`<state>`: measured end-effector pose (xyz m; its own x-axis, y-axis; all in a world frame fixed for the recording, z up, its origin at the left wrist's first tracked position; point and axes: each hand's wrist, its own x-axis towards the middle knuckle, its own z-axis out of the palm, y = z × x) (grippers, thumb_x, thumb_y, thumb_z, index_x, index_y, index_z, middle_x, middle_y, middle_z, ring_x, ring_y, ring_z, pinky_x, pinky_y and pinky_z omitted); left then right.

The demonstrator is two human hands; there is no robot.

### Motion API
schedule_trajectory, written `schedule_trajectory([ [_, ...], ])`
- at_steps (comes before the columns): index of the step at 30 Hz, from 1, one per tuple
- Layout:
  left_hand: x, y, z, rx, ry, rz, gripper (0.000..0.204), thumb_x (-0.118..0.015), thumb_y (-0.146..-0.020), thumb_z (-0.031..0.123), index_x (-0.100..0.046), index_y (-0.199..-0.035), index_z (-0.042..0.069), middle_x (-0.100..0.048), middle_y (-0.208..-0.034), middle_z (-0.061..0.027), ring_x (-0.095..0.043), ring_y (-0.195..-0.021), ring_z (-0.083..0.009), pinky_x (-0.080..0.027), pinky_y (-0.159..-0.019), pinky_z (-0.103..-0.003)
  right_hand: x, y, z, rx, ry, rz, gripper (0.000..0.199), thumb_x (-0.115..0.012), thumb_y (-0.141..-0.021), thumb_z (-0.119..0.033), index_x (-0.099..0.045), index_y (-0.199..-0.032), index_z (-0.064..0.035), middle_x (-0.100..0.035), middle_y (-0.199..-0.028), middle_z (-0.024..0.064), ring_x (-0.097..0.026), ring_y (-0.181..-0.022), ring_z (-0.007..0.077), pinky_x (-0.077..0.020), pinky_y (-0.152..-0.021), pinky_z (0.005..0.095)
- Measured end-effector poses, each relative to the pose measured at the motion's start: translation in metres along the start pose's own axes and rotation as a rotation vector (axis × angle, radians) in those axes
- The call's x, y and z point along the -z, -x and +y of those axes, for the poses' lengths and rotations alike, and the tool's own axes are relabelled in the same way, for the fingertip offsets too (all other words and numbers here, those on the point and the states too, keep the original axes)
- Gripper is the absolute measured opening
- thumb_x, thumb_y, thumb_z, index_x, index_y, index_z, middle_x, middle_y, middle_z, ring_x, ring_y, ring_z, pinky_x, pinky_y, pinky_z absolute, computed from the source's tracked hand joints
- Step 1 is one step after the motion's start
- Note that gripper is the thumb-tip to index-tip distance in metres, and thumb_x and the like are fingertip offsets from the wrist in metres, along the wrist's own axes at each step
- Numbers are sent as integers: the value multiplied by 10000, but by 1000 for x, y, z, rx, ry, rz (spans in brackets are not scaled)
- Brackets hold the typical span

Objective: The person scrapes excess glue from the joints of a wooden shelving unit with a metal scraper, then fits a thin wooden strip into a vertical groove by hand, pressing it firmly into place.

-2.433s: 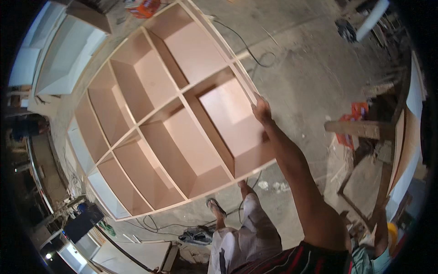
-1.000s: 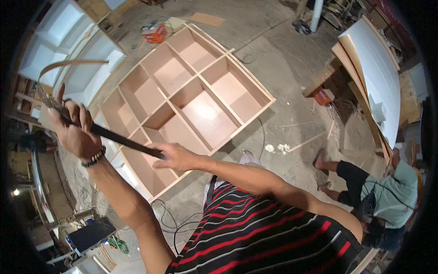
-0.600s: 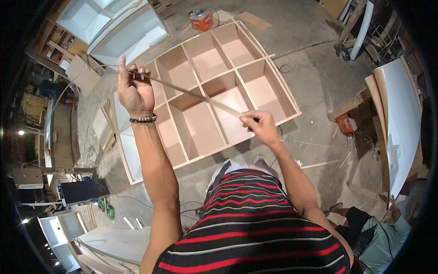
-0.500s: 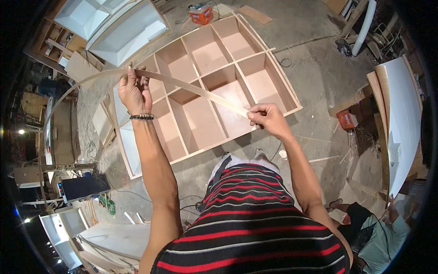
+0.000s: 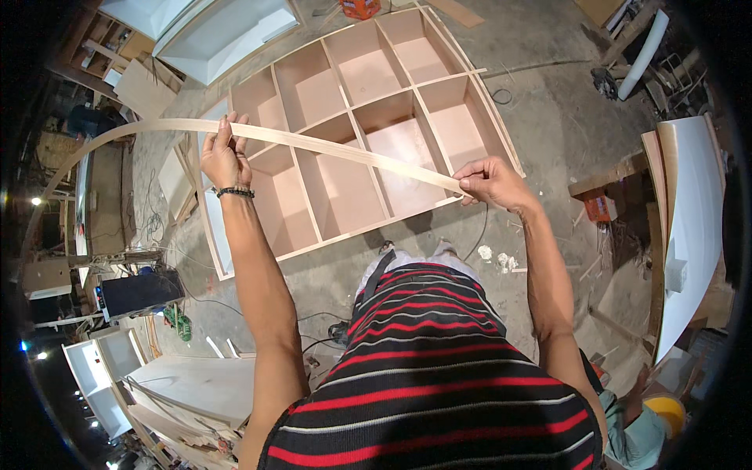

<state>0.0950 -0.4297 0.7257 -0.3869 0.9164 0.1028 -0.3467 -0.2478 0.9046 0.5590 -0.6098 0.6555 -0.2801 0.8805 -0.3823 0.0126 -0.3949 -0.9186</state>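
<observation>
A long, thin strip of pale wood edging (image 5: 345, 150) stretches between my two hands above a wooden shelf unit (image 5: 337, 227). My left hand (image 5: 226, 157) pinches the strip partway along, fingers closed round it. Past that hand the free length bends in a wide arc to the left and droops down. My right hand (image 5: 493, 186) grips the strip's right end between thumb and fingers. The unit lies on its back on the floor, its square compartments facing up. A narrow light-blue section runs along its left side.
White-lined cabinets (image 5: 227, 43) stand at the far left. A curved white panel (image 5: 689, 227) leans at the right, with another person (image 5: 638, 423) low at the lower right. A cable (image 5: 479, 235) lies near my feet, and an orange-red box (image 5: 360, 8) sits beyond the unit.
My right hand has moved to the right and slightly up, with the strip's end in it. The strip's broad face now shows more. My view has shifted a little.
</observation>
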Motion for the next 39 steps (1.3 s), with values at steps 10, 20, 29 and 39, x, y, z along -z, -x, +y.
schedule_trajectory([
  [10, 32, -39, -13, -19, -73, 17, 188, -624, -994, -21, -589, -1125, -150, -685, -1198, -316, -738, -1022, -415, -677, -665, -291, 32, 5, -8, 19, 10, -68, 243, -638, -1003, -100, -716, -1177, 51, -766, -958, 117, -752, -807, 155, -596, -719, 278],
  [20, 38, -45, -16, -26, -116, 55, 210, -611, -1006, -8, -573, -1169, -135, -678, -1225, -296, -730, -1053, -402, -690, -834, -400, 41, 15, 1, -3, -57, -57, 394, -537, -1084, -290, -659, -1297, 18, -756, -1034, 129, -748, -863, 170, -622, -766, 295],
  [29, 46, -48, -14, -63, -156, 54, 229, -619, -1014, 24, -579, -1171, -138, -681, -1224, -294, -730, -1057, -399, -697, -802, -372, 39, 15, -8, -35, -307, -97, 874, -272, -1078, -644, -607, -1294, 134, -734, -1128, 234, -756, -941, 292, -627, -854, 376],
  [39, 49, -51, -13, -83, -225, 43, 248, -614, -1027, 44, -578, -1191, -139, -691, -1218, -277, -736, -1056, -374, -677, -710, -292, 47, 14, -2, -30, -343, -155, 994, -168, -1038, -729, -583, -1351, 118, -703, -1209, 282, -747, -1024, 354, -613, -914, 433],
])
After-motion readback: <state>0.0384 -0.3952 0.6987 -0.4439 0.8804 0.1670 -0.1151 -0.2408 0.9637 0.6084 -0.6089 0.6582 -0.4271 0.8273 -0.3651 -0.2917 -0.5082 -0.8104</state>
